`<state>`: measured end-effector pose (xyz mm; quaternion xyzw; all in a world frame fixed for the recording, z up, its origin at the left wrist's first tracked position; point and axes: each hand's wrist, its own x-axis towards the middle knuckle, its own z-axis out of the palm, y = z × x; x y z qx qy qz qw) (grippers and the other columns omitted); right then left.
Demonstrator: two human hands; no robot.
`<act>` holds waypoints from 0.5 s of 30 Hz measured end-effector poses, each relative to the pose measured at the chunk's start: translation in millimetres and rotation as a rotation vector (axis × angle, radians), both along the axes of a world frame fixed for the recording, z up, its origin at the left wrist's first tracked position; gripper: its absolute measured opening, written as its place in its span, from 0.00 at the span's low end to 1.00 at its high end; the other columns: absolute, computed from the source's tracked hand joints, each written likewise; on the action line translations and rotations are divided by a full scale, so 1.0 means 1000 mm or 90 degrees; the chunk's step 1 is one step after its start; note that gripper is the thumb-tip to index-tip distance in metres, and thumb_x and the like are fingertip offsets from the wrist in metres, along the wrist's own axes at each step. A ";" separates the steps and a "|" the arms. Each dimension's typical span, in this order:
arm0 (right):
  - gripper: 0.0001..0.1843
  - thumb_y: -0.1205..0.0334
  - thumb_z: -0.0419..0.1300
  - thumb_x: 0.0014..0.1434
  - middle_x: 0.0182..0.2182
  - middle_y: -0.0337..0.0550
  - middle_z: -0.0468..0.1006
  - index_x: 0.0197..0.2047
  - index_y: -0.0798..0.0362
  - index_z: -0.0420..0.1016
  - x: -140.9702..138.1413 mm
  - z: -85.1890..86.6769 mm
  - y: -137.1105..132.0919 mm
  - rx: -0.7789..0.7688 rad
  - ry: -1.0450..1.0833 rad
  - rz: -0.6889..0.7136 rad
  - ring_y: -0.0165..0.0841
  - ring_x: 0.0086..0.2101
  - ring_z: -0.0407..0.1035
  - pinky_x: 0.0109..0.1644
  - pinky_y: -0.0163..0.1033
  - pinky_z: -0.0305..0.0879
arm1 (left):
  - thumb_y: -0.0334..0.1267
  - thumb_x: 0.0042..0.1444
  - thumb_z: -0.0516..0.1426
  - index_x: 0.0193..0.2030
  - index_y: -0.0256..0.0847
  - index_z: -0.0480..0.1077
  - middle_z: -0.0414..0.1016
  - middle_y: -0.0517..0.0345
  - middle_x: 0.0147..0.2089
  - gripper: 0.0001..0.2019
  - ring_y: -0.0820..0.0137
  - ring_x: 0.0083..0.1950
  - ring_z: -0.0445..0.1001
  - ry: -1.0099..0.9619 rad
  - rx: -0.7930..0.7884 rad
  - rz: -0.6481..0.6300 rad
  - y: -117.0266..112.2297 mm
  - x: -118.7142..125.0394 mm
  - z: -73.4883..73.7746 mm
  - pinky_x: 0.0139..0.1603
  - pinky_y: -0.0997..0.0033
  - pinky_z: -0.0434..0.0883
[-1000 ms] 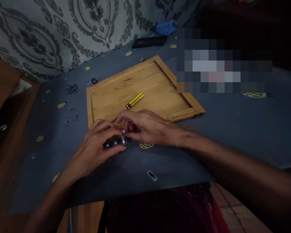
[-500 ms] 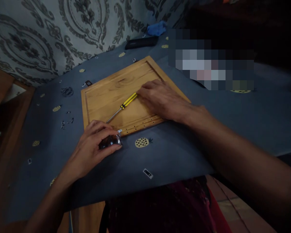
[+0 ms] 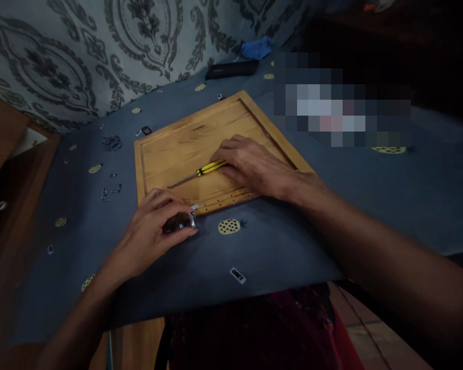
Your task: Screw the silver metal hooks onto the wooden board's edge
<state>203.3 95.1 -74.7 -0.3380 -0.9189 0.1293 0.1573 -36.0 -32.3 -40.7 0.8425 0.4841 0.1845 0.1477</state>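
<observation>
A wooden panel (image 3: 177,149) with a raised rim lies on the table, small dark holes along its near edge. My right hand (image 3: 250,167) rests over the panel, its fingers closed on the end of a screwdriver's yellow and black handle (image 3: 210,168). The screwdriver's thin metal shaft points left, towards my other hand. At the panel's near left corner, my left hand (image 3: 154,221) grips a shiny dark metal fitting (image 3: 189,221) between thumb and fingers. Part of that fitting is hidden by the fingers, so its exact kind is unclear.
Small metal pieces (image 3: 110,192) and a dark coiled bundle (image 3: 111,143) lie left of the panel. Behind it are a long black object (image 3: 231,69) and a blue cloth (image 3: 256,48) by the patterned wall. A wooden cabinet (image 3: 19,169) stands at left.
The screwdriver has swung to a flatter angle, its tip now clear of my left hand. My right fingers have moved onto its handle. My left hand keeps its grip on the fitting.
</observation>
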 end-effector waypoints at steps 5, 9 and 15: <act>0.07 0.62 0.61 0.65 0.40 0.47 0.78 0.44 0.54 0.77 0.003 0.002 -0.003 -0.048 0.140 -0.004 0.41 0.41 0.72 0.46 0.45 0.65 | 0.42 0.64 0.65 0.50 0.45 0.77 0.77 0.55 0.46 0.10 0.62 0.51 0.72 0.010 0.003 0.002 0.000 0.000 -0.001 0.51 0.62 0.72; 0.12 0.50 0.65 0.65 0.32 0.40 0.76 0.39 0.49 0.74 0.001 0.011 -0.012 -0.170 0.387 -0.046 0.35 0.32 0.70 0.36 0.41 0.65 | 0.44 0.64 0.64 0.49 0.45 0.77 0.77 0.55 0.47 0.10 0.62 0.51 0.72 0.020 -0.007 0.003 -0.001 -0.001 -0.001 0.52 0.60 0.71; 0.21 0.43 0.68 0.61 0.21 0.32 0.69 0.30 0.47 0.67 -0.001 0.025 -0.021 -0.241 0.711 -0.063 0.27 0.19 0.61 0.21 0.38 0.55 | 0.42 0.64 0.64 0.48 0.43 0.76 0.77 0.56 0.46 0.09 0.63 0.51 0.72 0.010 -0.020 0.005 -0.001 0.000 -0.001 0.52 0.60 0.70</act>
